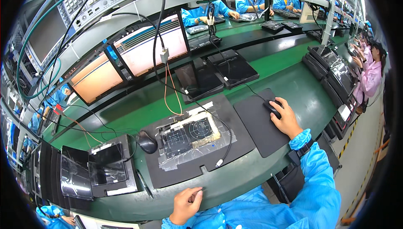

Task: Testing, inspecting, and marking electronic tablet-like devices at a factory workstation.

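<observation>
My right hand (286, 119) rests over a black computer mouse (273, 109), its fingers curved around it. The mouse sits at the upper part of a dark mouse pad (262, 130). My left hand (187, 203) lies at the near edge of the green bench with fingers curled in and nothing visible in them. Beyond it, a black foam mat (239, 141) carries a taped-down dark panel fixture (184, 134) with a white strip and clear film. A cable with a white connector (219, 162) trails over the mat. A second black mouse (147, 141) sits at the mat's left.
Two monitors (151, 44) stand at the back left under a rail with hanging cables. Flat black devices (233, 68) lie behind the mat. More panels (107, 164) and a pen (145, 183) are at left. Stacked black devices (336, 71) stand at right. Other people work across the bench.
</observation>
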Tool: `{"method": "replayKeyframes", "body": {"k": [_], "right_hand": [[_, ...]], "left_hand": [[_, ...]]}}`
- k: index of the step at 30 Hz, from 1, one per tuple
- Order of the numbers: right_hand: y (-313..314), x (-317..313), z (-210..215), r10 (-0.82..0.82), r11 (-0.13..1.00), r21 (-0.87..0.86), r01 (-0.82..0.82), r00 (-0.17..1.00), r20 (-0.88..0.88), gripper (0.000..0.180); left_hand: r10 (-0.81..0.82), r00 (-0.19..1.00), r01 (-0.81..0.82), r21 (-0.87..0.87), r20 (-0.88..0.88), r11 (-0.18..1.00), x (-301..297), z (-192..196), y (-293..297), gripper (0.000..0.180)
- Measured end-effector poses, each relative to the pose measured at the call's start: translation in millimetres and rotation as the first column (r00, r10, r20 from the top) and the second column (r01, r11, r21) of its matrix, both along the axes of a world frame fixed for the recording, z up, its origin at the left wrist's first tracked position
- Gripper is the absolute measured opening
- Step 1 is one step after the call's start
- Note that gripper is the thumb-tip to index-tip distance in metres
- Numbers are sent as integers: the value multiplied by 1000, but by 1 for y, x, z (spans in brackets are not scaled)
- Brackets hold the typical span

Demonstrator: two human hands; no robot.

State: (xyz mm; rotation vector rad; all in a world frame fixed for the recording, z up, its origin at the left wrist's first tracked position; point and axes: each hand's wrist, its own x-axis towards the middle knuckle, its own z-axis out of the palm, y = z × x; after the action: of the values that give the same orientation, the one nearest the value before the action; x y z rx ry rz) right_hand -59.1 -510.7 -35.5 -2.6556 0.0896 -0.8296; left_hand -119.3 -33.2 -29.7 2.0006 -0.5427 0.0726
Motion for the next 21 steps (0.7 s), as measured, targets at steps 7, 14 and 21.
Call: {"method": "replayKeyframes", "body": {"k": [7,14,21], "right_hand": [[7,1,6,-45,999,-1,45,999,-12,49],[-3,44,55,15,998,67,-22,993,114,62],[-37,237,86,-106,907,265,328,785,-610,84]], "left_hand": [[10,997,-10,-2,-77,1000,0,3,0,12],[36,999,-37,-36,-25,999,0,-3,-1,12],[62,998,-62,-29,-17,998,3,-5,-3,11]]}}
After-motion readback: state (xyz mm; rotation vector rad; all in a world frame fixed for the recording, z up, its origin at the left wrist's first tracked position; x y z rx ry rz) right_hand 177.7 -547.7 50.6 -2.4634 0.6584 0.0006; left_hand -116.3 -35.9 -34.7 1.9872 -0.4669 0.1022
